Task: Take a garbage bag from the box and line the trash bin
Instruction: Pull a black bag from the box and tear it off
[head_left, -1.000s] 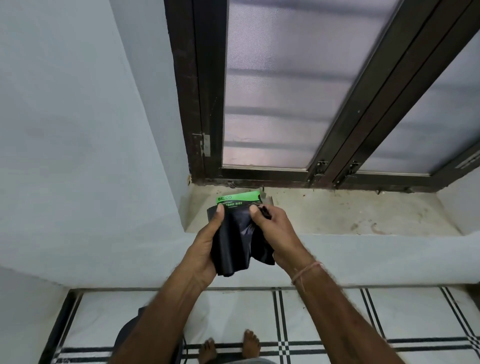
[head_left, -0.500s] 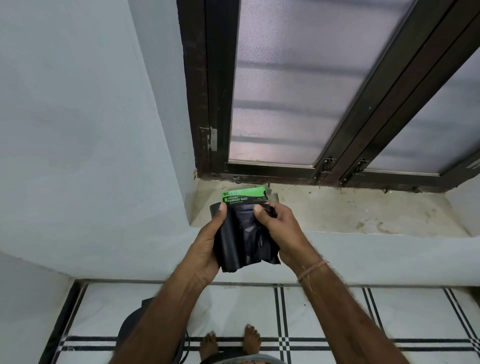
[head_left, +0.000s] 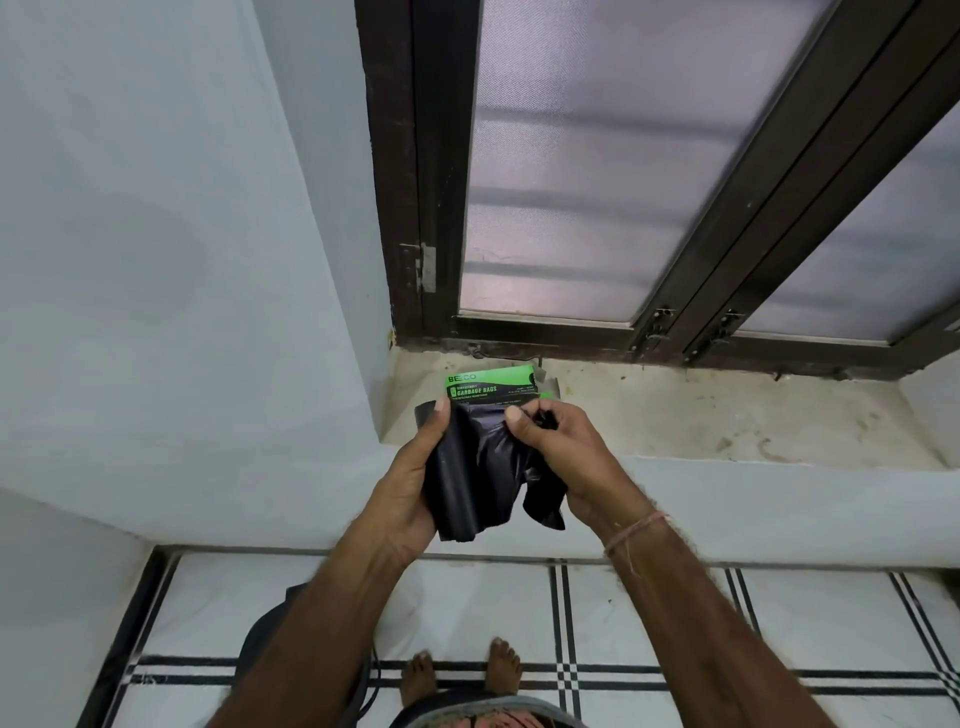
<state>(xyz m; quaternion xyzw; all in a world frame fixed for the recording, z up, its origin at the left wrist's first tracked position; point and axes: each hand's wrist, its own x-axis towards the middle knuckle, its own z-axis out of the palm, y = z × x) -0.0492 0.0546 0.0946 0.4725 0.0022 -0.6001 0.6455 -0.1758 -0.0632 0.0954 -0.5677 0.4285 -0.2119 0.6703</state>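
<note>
Both hands, left hand (head_left: 410, 483) and right hand (head_left: 566, 457), fingers clamped on the black garbage bag (head_left: 478, 467) before the box (head_left: 491, 384)

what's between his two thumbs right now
In the head view, a crumpled stretch of the black garbage bag spans the gap between the left hand and right hand; both pinch it, with the green box just behind.

Head-worn view, forward and down
</note>
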